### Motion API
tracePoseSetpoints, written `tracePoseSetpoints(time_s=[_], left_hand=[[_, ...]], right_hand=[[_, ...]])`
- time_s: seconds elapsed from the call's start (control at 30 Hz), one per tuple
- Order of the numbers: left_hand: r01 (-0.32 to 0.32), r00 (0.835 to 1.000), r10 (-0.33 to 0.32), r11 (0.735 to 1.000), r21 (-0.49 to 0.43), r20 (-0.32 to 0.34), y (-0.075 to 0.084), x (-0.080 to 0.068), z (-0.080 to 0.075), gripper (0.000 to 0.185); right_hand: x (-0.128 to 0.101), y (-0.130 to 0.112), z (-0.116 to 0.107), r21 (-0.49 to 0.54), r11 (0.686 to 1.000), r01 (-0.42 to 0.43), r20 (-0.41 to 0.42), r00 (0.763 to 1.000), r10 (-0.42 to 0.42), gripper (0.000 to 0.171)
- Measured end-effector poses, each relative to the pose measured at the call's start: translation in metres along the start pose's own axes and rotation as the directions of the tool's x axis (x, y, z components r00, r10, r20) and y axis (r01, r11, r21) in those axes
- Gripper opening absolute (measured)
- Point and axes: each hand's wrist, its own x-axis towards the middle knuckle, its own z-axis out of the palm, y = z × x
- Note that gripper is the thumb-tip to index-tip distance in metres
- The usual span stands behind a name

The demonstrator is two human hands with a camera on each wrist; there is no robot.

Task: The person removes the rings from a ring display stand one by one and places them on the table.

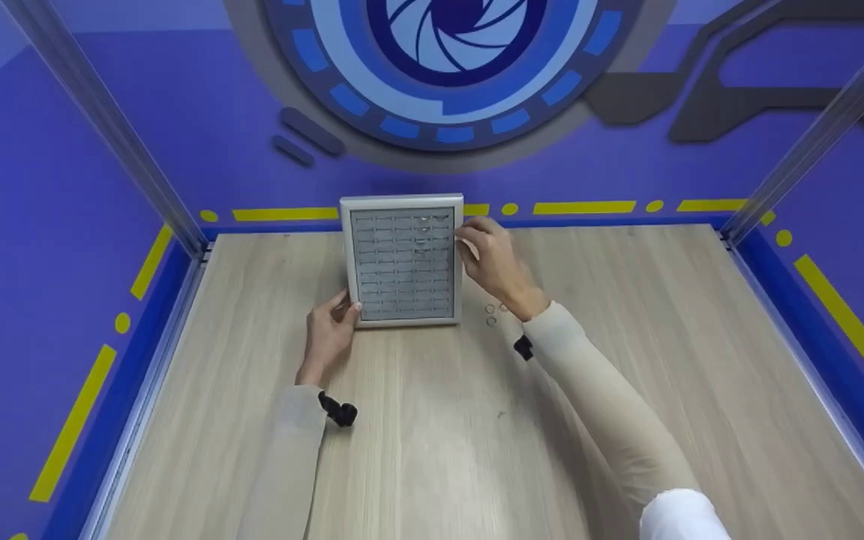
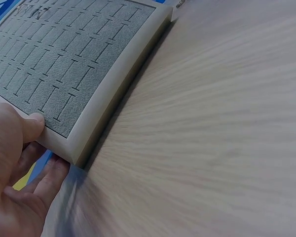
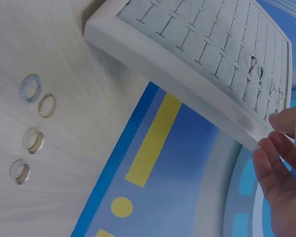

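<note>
White-framed rectangular tray with grey slots (image 1: 406, 292): stands on the pale wood-grain surface (image 1: 417, 427)
Left hand (image 1: 327, 334): fingers pinch its lower left edge
Right hand (image 1: 493, 259): fingers bent at its upper right edge; cannot tell what they hold
Loose metal rings (image 3: 38, 144): four, beside it

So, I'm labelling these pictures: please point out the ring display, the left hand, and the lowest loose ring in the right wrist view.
Ring display (image 1: 404, 296), head view: its bare lower panel.
Left hand (image 1: 327, 334), head view: its middle.
Lowest loose ring (image 3: 23, 175), right wrist view: inner band.
</note>
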Motion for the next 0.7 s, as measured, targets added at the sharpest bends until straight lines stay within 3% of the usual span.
tracePoseSetpoints(time_s=[0.2,0.7], left_hand=[[-0.004,1.0,0.004,1.0,-0.002,0.0,-0.001,-0.001,0.0,0.052],[-0.008,1.0,0.008,1.0,0.003,0.01,-0.001,-0.001,0.0,0.05]], right_hand=[[0.016,-0.004,0.006,-0.004,1.0,-0.01,-0.041,0.999,0.01,0.007],[0.034,-0.008,0.019,-0.119,0.989,-0.083,-0.023,0.996,0.08,0.012]])
